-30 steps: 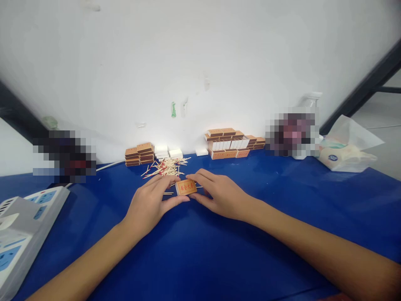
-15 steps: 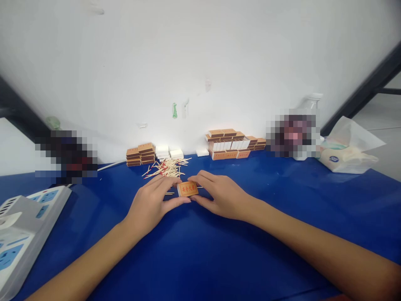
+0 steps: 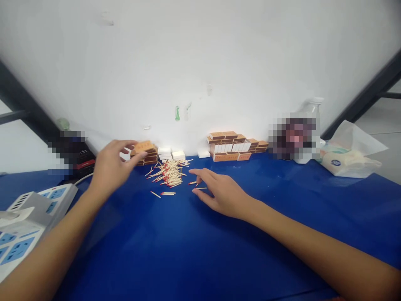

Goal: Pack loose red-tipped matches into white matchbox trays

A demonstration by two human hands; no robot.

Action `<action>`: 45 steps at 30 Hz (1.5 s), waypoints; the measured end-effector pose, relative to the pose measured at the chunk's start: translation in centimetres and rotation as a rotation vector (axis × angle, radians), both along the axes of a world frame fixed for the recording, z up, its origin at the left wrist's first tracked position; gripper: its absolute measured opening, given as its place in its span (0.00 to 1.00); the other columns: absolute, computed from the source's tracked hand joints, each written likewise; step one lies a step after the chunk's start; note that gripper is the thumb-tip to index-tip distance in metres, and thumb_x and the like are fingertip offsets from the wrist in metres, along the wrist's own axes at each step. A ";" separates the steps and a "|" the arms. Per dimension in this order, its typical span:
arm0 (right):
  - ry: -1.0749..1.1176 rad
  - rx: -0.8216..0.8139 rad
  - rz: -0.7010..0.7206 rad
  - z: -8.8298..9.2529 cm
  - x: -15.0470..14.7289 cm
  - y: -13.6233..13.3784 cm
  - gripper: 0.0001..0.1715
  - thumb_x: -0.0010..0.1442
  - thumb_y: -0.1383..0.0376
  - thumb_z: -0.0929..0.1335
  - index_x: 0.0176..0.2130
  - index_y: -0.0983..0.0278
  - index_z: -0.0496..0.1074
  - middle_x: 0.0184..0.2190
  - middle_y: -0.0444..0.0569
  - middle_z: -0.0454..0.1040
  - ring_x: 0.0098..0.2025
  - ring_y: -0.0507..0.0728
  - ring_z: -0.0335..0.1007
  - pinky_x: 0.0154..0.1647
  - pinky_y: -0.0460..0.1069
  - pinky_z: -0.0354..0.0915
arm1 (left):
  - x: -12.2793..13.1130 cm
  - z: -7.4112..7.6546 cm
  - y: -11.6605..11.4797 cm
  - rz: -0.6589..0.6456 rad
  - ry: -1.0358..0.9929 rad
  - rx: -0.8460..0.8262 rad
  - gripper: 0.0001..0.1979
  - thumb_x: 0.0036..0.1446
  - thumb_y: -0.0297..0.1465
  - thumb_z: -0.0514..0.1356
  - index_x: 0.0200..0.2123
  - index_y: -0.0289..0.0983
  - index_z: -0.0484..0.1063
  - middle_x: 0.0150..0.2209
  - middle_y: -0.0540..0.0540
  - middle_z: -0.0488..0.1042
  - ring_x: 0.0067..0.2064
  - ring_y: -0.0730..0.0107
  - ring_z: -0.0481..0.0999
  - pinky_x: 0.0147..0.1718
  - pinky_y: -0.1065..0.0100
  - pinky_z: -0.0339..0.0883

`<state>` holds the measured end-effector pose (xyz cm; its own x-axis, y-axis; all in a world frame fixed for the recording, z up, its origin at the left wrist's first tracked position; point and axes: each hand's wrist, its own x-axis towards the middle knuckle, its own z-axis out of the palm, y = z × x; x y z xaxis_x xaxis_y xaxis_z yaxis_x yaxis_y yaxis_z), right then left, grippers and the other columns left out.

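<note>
My left hand (image 3: 109, 167) pinches an orange matchbox (image 3: 143, 146) by its end, over the left stack of matchboxes (image 3: 152, 159). I cannot tell whether the box rests on the stack. My right hand (image 3: 227, 194) is open, thumb and forefinger apart, low above the blue table beside a few loose matches (image 3: 202, 188). Between the hands spreads a pile of red-tipped matches (image 3: 171, 171). Several more matches (image 3: 168, 193) lie apart in front of it.
White matchbox trays (image 3: 178, 155) stand behind the pile against the wall. A larger matchbox stack (image 3: 230, 156) is to their right. At far right sits a tissue pack (image 3: 351, 163); at left a power strip (image 3: 59, 200) lies on the blue table (image 3: 175, 251).
My left hand has carried the matchbox left and away from me to the left stack. The right hand has let go of the box and opened, staying near the same place.
</note>
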<state>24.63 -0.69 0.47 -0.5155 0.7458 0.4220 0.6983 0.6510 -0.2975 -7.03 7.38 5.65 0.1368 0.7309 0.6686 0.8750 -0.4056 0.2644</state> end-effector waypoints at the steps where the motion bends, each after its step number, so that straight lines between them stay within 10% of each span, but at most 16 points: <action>1: -0.007 0.000 -0.004 0.0 0.0 0.0 0.28 0.72 0.59 0.63 0.66 0.66 0.61 0.53 0.58 0.77 0.36 0.58 0.76 0.36 0.54 0.69 | -0.9 0.3 0.7 0.095 -0.015 -0.029 0.19 0.60 0.46 0.67 0.49 0.40 0.79 0.44 0.42 0.81 0.38 0.56 0.80 0.39 0.58 0.74; 26: -0.023 0.077 0.067 -0.1 0.4 0.2 0.11 0.72 0.65 0.65 0.49 0.65 0.76 0.44 0.51 0.77 0.33 0.52 0.71 0.34 0.49 0.63 | -2.2 -3.6 5.0 0.292 -0.166 -0.417 0.30 0.52 0.45 0.71 0.54 0.36 0.75 0.45 0.39 0.84 0.46 0.50 0.84 0.45 0.59 0.76; 45: -0.024 0.036 0.080 -0.5 0.5 0.5 0.09 0.71 0.67 0.66 0.46 0.65 0.76 0.44 0.51 0.77 0.35 0.52 0.73 0.35 0.48 0.64 | -0.5 -4.3 5.3 0.412 -0.037 -0.327 0.43 0.48 0.53 0.73 0.59 0.37 0.63 0.50 0.29 0.79 0.53 0.34 0.80 0.46 0.48 0.75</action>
